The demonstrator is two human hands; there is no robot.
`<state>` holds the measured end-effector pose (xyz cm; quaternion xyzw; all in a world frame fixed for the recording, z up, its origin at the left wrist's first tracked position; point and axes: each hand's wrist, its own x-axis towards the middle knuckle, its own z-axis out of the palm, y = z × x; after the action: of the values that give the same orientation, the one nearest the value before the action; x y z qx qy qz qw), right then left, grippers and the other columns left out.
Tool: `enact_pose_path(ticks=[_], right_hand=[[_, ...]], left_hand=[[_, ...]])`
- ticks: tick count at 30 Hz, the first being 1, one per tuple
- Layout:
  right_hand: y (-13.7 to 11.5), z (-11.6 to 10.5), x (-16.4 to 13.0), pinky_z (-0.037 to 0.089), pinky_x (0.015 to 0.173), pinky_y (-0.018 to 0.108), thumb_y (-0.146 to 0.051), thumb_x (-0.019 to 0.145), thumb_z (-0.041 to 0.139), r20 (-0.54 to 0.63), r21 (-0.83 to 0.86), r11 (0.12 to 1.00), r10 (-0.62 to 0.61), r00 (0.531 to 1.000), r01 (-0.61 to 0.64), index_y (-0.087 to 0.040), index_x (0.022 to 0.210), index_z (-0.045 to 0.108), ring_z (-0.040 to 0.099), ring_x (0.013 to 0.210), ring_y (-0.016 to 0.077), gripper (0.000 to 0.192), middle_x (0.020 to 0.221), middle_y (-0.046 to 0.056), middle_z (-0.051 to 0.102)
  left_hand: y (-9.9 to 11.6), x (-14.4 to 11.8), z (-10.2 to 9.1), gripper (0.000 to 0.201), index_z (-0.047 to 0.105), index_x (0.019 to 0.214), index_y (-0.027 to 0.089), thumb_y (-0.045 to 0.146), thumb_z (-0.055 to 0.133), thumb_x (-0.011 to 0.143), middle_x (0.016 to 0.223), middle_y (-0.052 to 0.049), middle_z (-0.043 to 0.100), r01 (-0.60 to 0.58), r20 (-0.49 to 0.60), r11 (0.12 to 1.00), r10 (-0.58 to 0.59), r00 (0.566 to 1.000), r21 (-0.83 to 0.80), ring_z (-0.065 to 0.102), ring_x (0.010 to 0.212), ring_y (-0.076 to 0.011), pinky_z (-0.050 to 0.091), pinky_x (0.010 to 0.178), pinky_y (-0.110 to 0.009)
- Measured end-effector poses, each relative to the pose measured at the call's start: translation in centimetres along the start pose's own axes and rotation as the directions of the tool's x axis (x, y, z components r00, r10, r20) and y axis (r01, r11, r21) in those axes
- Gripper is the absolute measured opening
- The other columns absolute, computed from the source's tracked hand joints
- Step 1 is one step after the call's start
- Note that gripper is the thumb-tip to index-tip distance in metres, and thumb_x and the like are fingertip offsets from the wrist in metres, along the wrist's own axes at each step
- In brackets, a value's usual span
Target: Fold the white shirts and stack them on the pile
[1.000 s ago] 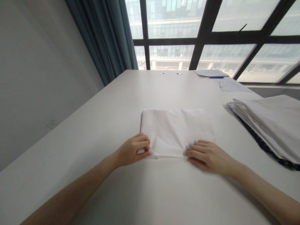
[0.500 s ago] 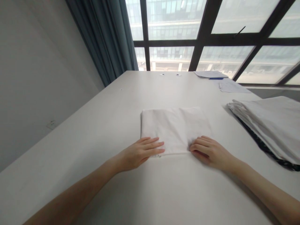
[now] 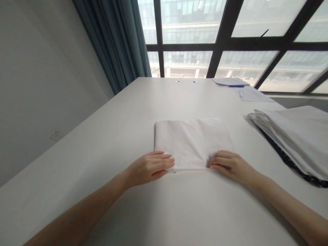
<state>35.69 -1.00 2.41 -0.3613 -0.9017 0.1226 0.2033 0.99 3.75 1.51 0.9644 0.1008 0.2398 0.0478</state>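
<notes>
In the head view, a folded white cloth lies flat at the centre of the frame on the tabletop. The left hand rests palm down on its near left corner, fingers together and extended. The right hand sits at the near right corner, fingers curled, perhaps pinching the edge; the grip is unclear. A stack of cloths lies at the right, papers at upper right.

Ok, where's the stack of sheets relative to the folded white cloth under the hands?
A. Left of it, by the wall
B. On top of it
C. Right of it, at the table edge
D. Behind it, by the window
C: the stack lies right of the cloth, apart from it.
</notes>
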Motion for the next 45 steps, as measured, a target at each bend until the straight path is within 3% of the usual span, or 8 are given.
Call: enact_pose_path(ticks=[7, 11, 16, 29, 34, 37, 41, 45], right_hand=[[-0.2, 1.0, -0.1, 0.049, 0.079, 0.033, -0.023, 0.097, 0.05, -0.222, -0.166, 0.986, -0.007, 0.975, -0.03, -0.021, 0.105, 0.067, 0.064, 0.088, 0.019, 0.019, 0.093, 0.007, 0.071], [-0.4, 1.5, 0.5, 0.041, 0.101, 0.048, -0.028, 0.096, 0.052, -0.15, -0.266, 0.963, 0.007, 0.989, -0.047, -0.029, 0.123, 0.062, 0.048, 0.128, 0.0266, 0.029, 0.13, 0.008, 0.062], [0.0, 1.7, 0.7, 0.031, 0.107, 0.058, -0.033, 0.097, 0.05, -0.043, -0.272, 0.96, 0.065, 0.997, -0.074, -0.035, 0.13, 0.057, 0.037, 0.137, 0.0283, 0.035, 0.14, 0.004, 0.055], [0.3, 1.5, 0.7, 0.032, 0.107, 0.058, -0.04, 0.095, 0.051, 0.003, -0.199, 0.973, 0.119, 0.993, -0.116, -0.033, 0.138, 0.05, 0.034, 0.14, 0.029, 0.044, 0.145, 0.008, 0.049], [0.9, 0.5, 0.5, 0.03, 0.108, 0.059, -0.046, 0.09, 0.058, 0.046, -0.143, 0.978, 0.16, 0.986, -0.152, -0.034, 0.135, 0.053, 0.032, 0.14, 0.0315, 0.048, 0.148, 0.008, 0.046], [1.8, -0.8, 0.2, 0.031, 0.108, 0.059, -0.047, 0.088, 0.06, 0.066, -0.039, 0.987, 0.16, 0.985, -0.158, -0.033, 0.124, 0.062, 0.04, 0.136, 0.0314, 0.038, 0.14, 0.007, 0.054], [3.4, -2.8, -0.7, 0.047, 0.101, 0.048, -0.04, 0.094, 0.052, -0.131, 0.141, 0.96, 0.26, 0.957, -0.241, -0.026, 0.104, 0.07, 0.059, 0.118, 0.0268, 0.025, 0.118, 0.008, 0.069], [4.0, -3.7, -0.8, 0.052, 0.094, 0.042, -0.038, 0.094, 0.052, -0.272, 0.165, 0.931, 0.359, 0.893, -0.325, -0.024, 0.097, 0.069, 0.067, 0.105, 0.0249, 0.023, 0.108, 0.006, 0.073]], left_hand=[[0.3, 0.3, -0.6, 0.022, 0.062, 0.108, 0.017, 0.008, 0.054, 0.089, 0.1, -0.003, 0.076, -0.033, -0.094, 0.986, 0.049, 0.994, 0.163, 0.07, 0.099, -0.0149, 0.053, 0.097, -0.029], [0.5, 0.6, -1.2, 0.022, 0.061, 0.107, 0.018, 0.009, 0.054, 0.088, 0.101, -0.003, 0.076, -0.049, -0.139, 0.978, 0.079, 0.987, 0.205, 0.07, 0.101, -0.0145, 0.053, 0.097, -0.026], [0.7, 0.9, -1.4, 0.019, 0.062, 0.101, 0.017, 0.008, 0.057, 0.085, 0.097, -0.003, 0.076, -0.077, -0.168, 0.974, 0.115, 0.979, 0.213, 0.071, 0.097, -0.0153, 0.054, 0.094, -0.026], [-0.1, 0.6, -0.2, 0.024, 0.055, 0.071, 0.018, 0.023, 0.05, 0.094, 0.07, -0.002, 0.06, 0.297, 0.024, 0.947, -0.296, 0.955, -0.124, 0.055, 0.071, -0.0145, 0.046, 0.069, -0.025], [0.0, 0.7, -0.4, 0.01, 0.061, 0.096, 0.018, 0.017, 0.052, 0.092, 0.081, -0.003, 0.062, 0.283, 0.083, 0.947, -0.274, 0.958, -0.15, 0.057, 0.081, -0.0158, 0.047, 0.078, -0.027], [0.4, 0.8, -0.9, 0.034, 0.06, 0.112, 0.021, 0.004, 0.049, 0.084, 0.099, -0.006, 0.062, 0.28, 0.114, 0.943, -0.263, 0.958, -0.178, 0.056, 0.099, -0.0184, 0.047, 0.09, -0.032], [0.9, 1.0, -1.2, 0.051, 0.06, 0.115, 0.02, -0.005, 0.045, 0.073, 0.11, -0.008, 0.059, 0.256, 0.105, 0.957, -0.243, 0.964, -0.137, 0.053, 0.107, -0.021, 0.045, 0.098, -0.038], [1.2, 2.3, -0.7, 0.046, 0.056, 0.12, 0.019, -0.003, 0.043, 0.081, 0.12, -0.009, 0.058, 0.209, 0.077, 0.974, -0.202, 0.976, -0.088, 0.049, 0.119, -0.0217, 0.04, 0.105, -0.041]])
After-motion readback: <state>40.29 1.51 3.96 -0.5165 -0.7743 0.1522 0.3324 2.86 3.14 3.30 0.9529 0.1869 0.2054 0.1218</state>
